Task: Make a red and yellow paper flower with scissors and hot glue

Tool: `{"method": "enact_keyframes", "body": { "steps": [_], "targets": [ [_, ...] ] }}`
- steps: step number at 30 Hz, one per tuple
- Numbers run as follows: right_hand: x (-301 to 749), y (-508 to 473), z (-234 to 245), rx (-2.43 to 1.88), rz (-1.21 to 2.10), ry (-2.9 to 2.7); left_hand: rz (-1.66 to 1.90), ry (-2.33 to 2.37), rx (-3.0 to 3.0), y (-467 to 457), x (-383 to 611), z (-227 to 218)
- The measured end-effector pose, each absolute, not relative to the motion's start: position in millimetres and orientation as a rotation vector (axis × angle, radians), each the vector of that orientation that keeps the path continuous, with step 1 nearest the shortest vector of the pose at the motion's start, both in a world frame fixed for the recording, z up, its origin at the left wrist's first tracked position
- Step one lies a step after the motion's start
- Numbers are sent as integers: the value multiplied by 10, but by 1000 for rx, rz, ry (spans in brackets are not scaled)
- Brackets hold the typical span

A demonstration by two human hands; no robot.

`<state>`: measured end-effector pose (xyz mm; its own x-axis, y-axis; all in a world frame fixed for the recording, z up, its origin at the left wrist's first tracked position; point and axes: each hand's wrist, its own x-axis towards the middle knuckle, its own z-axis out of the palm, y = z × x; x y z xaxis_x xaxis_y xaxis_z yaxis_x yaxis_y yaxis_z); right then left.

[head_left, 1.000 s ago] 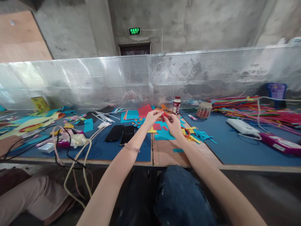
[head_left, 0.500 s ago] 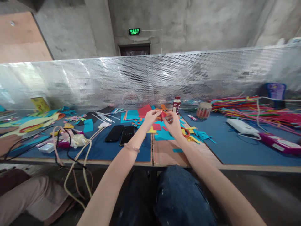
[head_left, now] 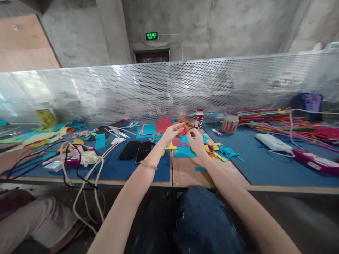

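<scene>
My left hand (head_left: 172,134) pinches a small piece of red paper (head_left: 183,131) between thumb and fingertips, held up above the table. Just to its right my right hand (head_left: 196,140) has its fingers curled together close to the paper's edge; whether they grip anything is too small to make out. Under and behind the hands lie blue paper sheets (head_left: 184,152), a larger red sheet (head_left: 163,124) and a small red rectangle (head_left: 177,142). Yellow and blue paper strips (head_left: 230,152) are scattered beside my right wrist.
Two phones (head_left: 129,150) lie left of my arm, near tangled cables (head_left: 98,165). A bottle (head_left: 199,118), a glue stick (head_left: 216,132) and a jar (head_left: 229,124) stand or lie behind. Pipe cleaners (head_left: 265,118) and a white power bank (head_left: 274,142) are rightward. Another person's hand (head_left: 13,157) shows at far left.
My right hand's fingers have drawn slightly down and away from the red paper, closing more. The paper has turned in my left hand's pinch, which stays almost in place.
</scene>
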<state>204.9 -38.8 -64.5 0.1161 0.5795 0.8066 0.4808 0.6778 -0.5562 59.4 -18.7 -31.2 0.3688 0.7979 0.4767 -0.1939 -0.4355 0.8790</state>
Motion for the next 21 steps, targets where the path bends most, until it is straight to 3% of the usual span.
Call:
{"method": "enact_keyframes", "body": {
  "steps": [21],
  "targets": [
    [2073,-389,-635,-933,294,-1401,1215,661,1757,-132,584,-351]
  ]
}}
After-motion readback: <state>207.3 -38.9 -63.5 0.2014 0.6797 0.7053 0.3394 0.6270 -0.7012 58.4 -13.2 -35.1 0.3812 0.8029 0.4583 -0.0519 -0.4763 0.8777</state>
